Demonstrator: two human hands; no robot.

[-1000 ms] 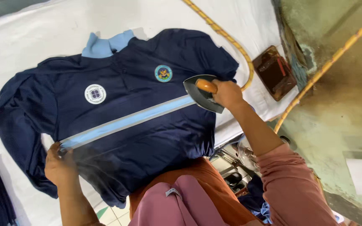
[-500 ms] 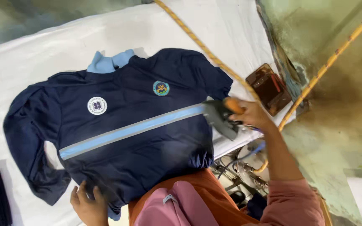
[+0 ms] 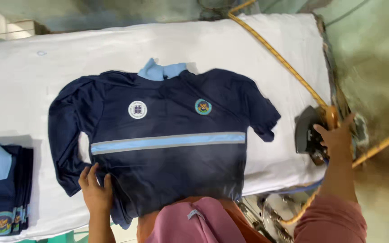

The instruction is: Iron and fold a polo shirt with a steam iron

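navy shirt lies spread flat, front up, on the white-covered desk; body looks smooth, the sleeve by the left hand still rumpled. left hand, grip flat and open, presses the lower hem. right hand, grip closed on the iron's handle, holds it at the desk edge, clear of the shirt. yellow cord runs beyond the right grip; folded stack lies outward of the left. nothing obstructs.
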